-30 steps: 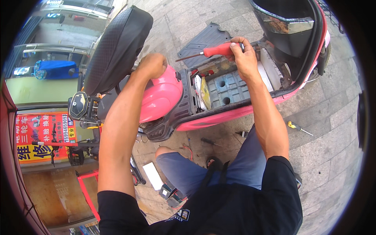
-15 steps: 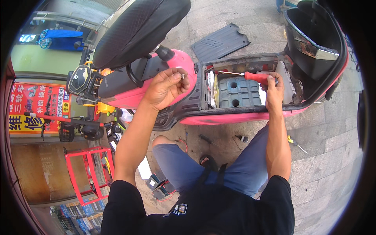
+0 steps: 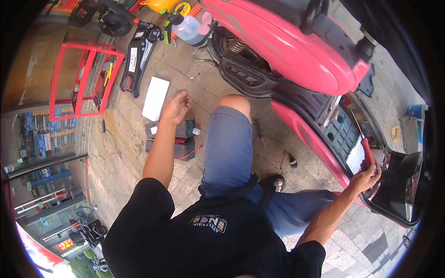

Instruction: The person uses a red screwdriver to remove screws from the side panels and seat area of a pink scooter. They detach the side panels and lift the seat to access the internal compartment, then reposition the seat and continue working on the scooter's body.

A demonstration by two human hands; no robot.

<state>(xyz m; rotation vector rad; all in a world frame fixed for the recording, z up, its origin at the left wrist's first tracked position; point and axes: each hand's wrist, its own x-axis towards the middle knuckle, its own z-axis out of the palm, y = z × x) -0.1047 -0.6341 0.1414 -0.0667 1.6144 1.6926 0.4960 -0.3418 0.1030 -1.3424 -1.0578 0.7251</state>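
Observation:
My right hand [image 3: 366, 178] is wrapped round the red handle of a screwdriver [image 3: 367, 152]. Its thin shaft points over the open battery bay of a pink scooter [image 3: 296, 51]. Inside the bay lies a grey-blue ribbed battery block [image 3: 340, 129], with a white sheet beside it. My left hand [image 3: 176, 107] is out to the left, fingers curled together, over the edge of a white flat panel [image 3: 155, 98]. Whatever its fingertips hold is too small to make out. Just below that hand, dark batteries [image 3: 185, 147] with a red wire rest on the paving.
A black floor jack [image 3: 139, 58] and a red metal frame rack [image 3: 76, 78] stand at the left. A spray bottle [image 3: 187, 28] is near the scooter's rear. Between my legs and the scooter lie a dark screwdriver [image 3: 259, 132] and a small black bottle [image 3: 292, 161].
My view has turned left. The left hand, which pinched a small metal piece above the scooter, has moved down beside the white panel. The right hand still grips the screwdriver at the bay.

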